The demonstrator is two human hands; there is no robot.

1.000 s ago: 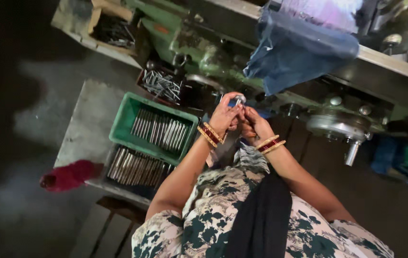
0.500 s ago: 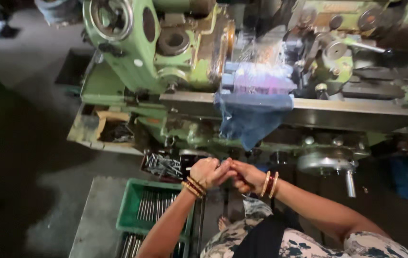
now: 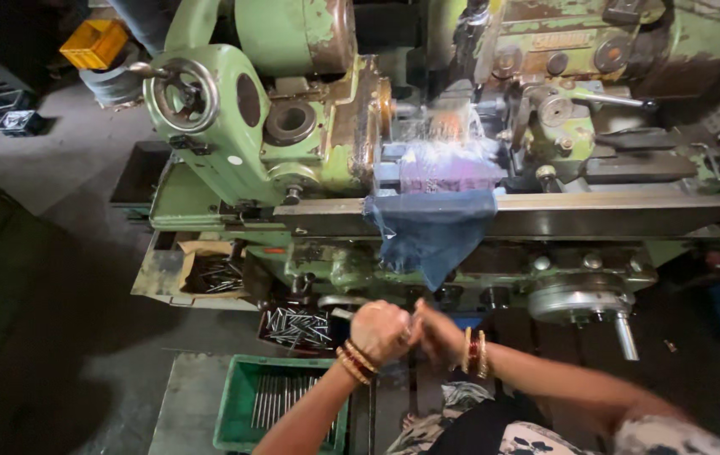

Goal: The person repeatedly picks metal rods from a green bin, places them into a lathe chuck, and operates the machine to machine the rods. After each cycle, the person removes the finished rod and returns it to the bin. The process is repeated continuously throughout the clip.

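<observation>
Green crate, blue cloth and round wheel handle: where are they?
green crate (image 3: 238, 403): head view, its left wall.
blue cloth (image 3: 432, 234): head view, hanging middle.
round wheel handle (image 3: 184, 93): head view, its hub.

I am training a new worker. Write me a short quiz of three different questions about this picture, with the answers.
1. True or false: the left hand and the right hand are far apart from each other.
2. Which thing hangs over the front rail of the green machine? A) a yellow crate B) a blue cloth C) a red glove
3. Fill in: the green crate near the left forearm holds thin metal ____.

Key:
1. False. The hands meet in front of the machine; what they hold is too blurred to tell.
2. B, the blue cloth.
3. Rods, lying side by side.
</observation>
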